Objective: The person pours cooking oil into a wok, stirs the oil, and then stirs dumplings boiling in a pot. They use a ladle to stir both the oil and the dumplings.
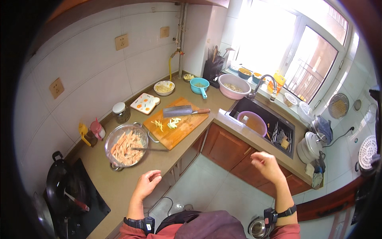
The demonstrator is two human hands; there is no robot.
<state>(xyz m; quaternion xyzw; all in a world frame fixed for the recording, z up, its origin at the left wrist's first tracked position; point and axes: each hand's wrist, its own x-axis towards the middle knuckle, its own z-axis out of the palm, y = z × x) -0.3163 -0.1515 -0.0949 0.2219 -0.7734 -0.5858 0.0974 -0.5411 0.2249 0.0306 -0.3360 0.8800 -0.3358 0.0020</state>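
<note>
My left hand (148, 182) is empty in front of the counter edge, its thumb apart from the loosely bent fingers. Nearest to it stands a glass bowl (143, 133) of cut pinkish strips (124, 148), with dark chopsticks (149, 149) leaning out over the rim. My right hand (267, 167), also empty with fingers loosely curled, hangs before the sink cabinet (225, 146). Between them, farther back, lies a wooden cutting board (171, 139). A cleaver (177, 110) rests flat across it, beside yellowish shreds (157, 125) and pale green cut pieces (173, 122).
A black wok (59, 179) sits on the cooktop (95, 200) at left. The dark sink (273, 119) holds a purple basin (253, 113). Near the corner stand a pink basin (234, 95), a blue strainer (199, 85) and a knife block (212, 70). A white pot (307, 148) stands right.
</note>
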